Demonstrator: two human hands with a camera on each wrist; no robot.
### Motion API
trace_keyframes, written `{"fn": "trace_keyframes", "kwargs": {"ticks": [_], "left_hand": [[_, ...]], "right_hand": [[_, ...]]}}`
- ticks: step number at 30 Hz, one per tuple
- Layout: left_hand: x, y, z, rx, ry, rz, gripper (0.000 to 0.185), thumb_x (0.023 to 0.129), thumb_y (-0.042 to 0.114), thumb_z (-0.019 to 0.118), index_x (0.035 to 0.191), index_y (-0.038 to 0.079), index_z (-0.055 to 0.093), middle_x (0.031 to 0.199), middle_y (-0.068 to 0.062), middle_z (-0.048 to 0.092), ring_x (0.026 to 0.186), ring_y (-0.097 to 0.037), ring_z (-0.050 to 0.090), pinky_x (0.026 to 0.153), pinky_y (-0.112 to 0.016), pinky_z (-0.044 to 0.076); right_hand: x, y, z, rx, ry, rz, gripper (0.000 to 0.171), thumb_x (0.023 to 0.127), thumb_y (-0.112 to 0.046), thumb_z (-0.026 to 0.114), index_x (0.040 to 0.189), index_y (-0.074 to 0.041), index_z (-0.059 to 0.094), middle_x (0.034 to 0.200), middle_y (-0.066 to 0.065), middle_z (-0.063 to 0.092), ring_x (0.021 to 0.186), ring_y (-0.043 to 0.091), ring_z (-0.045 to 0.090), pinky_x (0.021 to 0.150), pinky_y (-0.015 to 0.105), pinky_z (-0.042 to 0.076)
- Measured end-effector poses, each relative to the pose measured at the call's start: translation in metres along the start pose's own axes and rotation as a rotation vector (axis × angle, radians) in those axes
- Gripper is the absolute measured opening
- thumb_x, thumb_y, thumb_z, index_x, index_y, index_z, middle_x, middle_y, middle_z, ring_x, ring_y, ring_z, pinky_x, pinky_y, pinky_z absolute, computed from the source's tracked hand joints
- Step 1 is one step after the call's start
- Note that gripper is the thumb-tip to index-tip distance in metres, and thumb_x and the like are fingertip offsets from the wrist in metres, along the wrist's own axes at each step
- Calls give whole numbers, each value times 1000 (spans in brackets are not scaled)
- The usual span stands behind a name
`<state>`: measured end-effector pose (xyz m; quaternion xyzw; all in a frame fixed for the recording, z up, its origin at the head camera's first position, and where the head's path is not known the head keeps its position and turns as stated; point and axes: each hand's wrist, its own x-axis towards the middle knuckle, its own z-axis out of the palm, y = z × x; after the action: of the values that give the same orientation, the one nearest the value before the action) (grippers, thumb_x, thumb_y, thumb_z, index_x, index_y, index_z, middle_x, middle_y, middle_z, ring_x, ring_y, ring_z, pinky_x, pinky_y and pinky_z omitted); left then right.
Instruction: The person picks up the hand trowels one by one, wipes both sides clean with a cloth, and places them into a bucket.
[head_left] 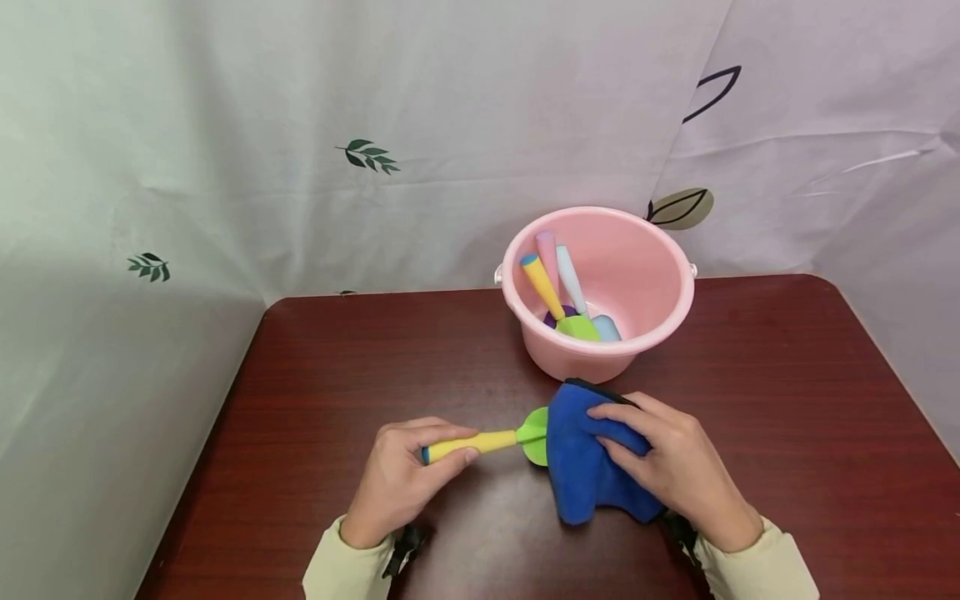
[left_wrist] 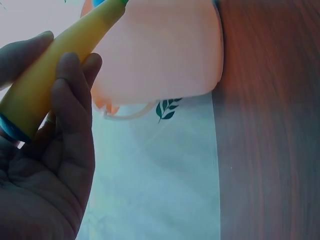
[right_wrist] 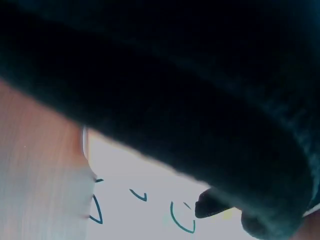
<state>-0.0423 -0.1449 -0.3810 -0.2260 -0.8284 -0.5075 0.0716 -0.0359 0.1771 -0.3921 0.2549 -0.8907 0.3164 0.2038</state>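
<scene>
My left hand [head_left: 405, 479] grips the yellow handle of a toy shovel [head_left: 480, 442] with a green blade; the left wrist view shows my fingers [left_wrist: 70, 105] curled round that yellow handle [left_wrist: 55, 65]. My right hand [head_left: 667, 462] holds a blue cloth [head_left: 581, 467] wrapped over the green blade, just above the dark red table [head_left: 787, 433]. The cloth hides most of the blade. In the right wrist view the dark cloth [right_wrist: 190, 90] fills nearly the whole picture.
A pink bucket [head_left: 637, 275] stands on the table just behind my hands, holding several toy tools with yellow, pink and pale blue handles [head_left: 558, 283]. The bucket [left_wrist: 160, 55] also shows in the left wrist view. A leaf-printed white curtain [head_left: 367, 154] hangs behind.
</scene>
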Motion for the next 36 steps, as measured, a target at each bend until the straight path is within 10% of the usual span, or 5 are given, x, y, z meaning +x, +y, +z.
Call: {"fn": "trace_keyframes", "kwargs": {"ticks": [16, 22, 30, 36], "left_hand": [[0, -11, -23, 5, 112, -157, 21, 81, 15, 85, 100, 22, 80, 92, 11, 73, 72, -11, 63, 60, -24, 51], [1, -12, -26, -132, 121, -241, 20, 84, 12, 83, 102, 17, 79, 93, 1, 74, 70, -18, 71, 62, -30, 58], [3, -20, -24, -164, 190, -191, 20, 81, 3, 82, 100, 8, 80, 103, -6, 75, 93, -17, 70, 73, -27, 57], [5, -19, -16, -334, 262, -253, 12, 84, 1, 79, 96, -4, 78, 100, -19, 73, 77, -24, 74, 69, -44, 60]], "right_hand": [[-1, 3, -3, -74, -1, 23, 49, 65, -5, 91, 109, -22, 76, 98, -10, 67, 80, 3, 62, 71, 22, 54], [-1, 2, -3, -48, -10, 28, 49, 66, -4, 91, 109, -22, 76, 97, -11, 65, 76, 2, 57, 66, 16, 48], [-1, 2, -3, 46, 7, -4, 52, 65, -2, 90, 110, -22, 75, 97, -11, 65, 73, 2, 53, 63, 13, 43], [0, 1, -4, 58, -17, -8, 51, 68, -3, 89, 112, -23, 74, 96, -12, 63, 74, 1, 52, 64, 13, 42]]}}
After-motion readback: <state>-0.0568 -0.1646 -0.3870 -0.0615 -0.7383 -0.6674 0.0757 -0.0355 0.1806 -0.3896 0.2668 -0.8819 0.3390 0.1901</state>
